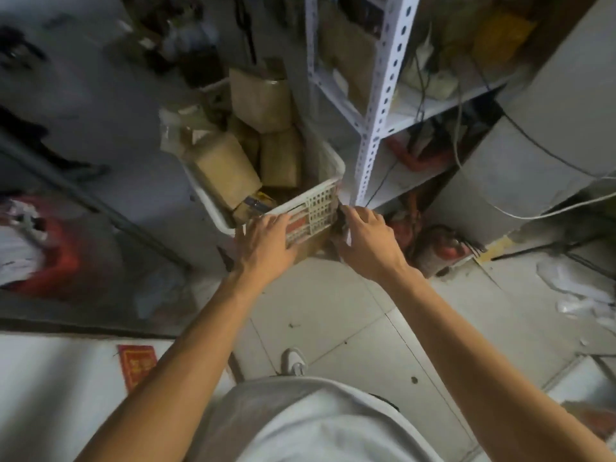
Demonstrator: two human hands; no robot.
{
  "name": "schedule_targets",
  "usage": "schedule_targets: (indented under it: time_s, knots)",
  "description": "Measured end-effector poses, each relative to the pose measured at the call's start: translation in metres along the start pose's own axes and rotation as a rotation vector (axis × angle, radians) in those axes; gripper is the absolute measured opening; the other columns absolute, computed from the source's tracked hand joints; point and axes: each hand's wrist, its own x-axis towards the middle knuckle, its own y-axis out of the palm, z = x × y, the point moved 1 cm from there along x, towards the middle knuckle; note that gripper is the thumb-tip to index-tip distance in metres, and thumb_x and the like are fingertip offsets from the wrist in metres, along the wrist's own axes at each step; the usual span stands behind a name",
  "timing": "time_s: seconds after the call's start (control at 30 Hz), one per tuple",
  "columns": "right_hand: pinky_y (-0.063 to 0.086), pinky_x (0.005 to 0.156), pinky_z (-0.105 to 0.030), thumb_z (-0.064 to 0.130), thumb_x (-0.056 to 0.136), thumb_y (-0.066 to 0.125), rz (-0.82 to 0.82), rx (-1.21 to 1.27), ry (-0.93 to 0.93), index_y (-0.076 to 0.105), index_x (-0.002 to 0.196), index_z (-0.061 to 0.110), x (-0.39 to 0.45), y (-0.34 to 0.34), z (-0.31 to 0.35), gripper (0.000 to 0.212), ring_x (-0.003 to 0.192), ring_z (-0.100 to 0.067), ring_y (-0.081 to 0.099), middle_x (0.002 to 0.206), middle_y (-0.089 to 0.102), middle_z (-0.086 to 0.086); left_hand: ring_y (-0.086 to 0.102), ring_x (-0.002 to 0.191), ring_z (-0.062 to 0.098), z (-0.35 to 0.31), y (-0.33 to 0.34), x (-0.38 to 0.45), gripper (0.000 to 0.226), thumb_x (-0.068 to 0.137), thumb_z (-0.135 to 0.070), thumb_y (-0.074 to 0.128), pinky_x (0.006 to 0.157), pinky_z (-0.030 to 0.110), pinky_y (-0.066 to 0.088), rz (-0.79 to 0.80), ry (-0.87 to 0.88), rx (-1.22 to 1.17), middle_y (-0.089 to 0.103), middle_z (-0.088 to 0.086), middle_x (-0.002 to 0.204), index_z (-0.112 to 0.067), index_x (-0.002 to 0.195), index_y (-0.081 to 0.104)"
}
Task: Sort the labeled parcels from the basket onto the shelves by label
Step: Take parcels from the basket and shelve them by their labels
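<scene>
Clearly overfull, the basket [325,191] of parcels [226,168] sits on the floor beside the shelves [376,105]; left hand [263,241] and right hand [366,238] rest relaxed fingers on its near wall, so tugging may tip it.

1. Pale tiled floor [350,315], lower centre of frame, with dark specks and thin grout lines.
2. White slatted basket [320,201] at centre, holding brown parcels [226,168]; whether it rests on the floor cannot be told.
3. White perforated-steel shelving [383,105], upper centre-right; blurred boxes, cables and pale bundles sit on its boards.
4. Red items [443,251] on the floor under the lowest shelf, right of centre.
5. Red printed mat [136,365], lower left, flat on the floor.
6. Crumpled white plastic [580,288] at the right edge, on the tiles.
</scene>
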Motion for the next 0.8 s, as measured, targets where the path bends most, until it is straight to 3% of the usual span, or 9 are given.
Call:
schedule_targets:
  time_s: [0.13, 0.33, 0.53, 0.8]
  knots:
    - [0.049, 0.102, -0.055, 0.033, 0.092, 0.064, 0.049, 0.026, -0.088, 0.038, 0.146, 0.022, 0.045, 0.011, 0.049, 0.061, 0.131, -0.031, 0.047, 0.142, 0.048, -0.01, 0.061, 0.108, 0.026, 0.058, -0.017, 0.01, 0.051, 0.079, -0.037, 0.075, 0.086, 0.04, 0.045, -0.042, -0.086, -0.003, 0.064, 0.003, 0.118, -0.024, 0.124, 0.054]
    - [0.046, 0.106, -0.056, 0.032, 0.093, 0.066, 0.109, 0.027, -0.145, 0.03, 0.154, 0.023, 0.105, 0.014, 0.088, 0.071, 0.134, -0.032, 0.044, 0.146, 0.045, -0.011, 0.056, 0.118, 0.027, 0.108, -0.037, 0.04, 0.056, 0.083, -0.037, 0.07, 0.098, 0.047, 0.043, -0.036, -0.202, -0.025, 0.062, 0.002, 0.128, -0.025, 0.133, 0.049]
    - [0.037, 0.107, -0.051, 0.035, 0.091, 0.063, 0.126, -0.02, -0.15, 0.031, 0.151, 0.023, 0.189, 0.01, 0.088, 0.069, 0.134, -0.035, 0.039, 0.15, 0.04, -0.011, 0.056, 0.118, 0.03, 0.125, -0.049, 0.103, 0.051, 0.086, -0.035, 0.067, 0.097, 0.045, 0.042, -0.086, -0.236, 0.008, 0.062, 0.005, 0.128, -0.019, 0.131, 0.051]
    - [0.046, 0.1, -0.046, 0.036, 0.09, 0.064, 0.209, 0.043, -0.122, 0.027, 0.155, 0.024, 0.312, -0.013, 0.073, 0.076, 0.129, -0.041, 0.048, 0.148, 0.043, -0.018, 0.043, 0.134, 0.029, 0.132, -0.06, 0.22, 0.063, 0.089, -0.041, 0.06, 0.108, 0.048, 0.036, 0.01, -0.297, 0.013, 0.048, 0.004, 0.146, -0.026, 0.147, 0.038]
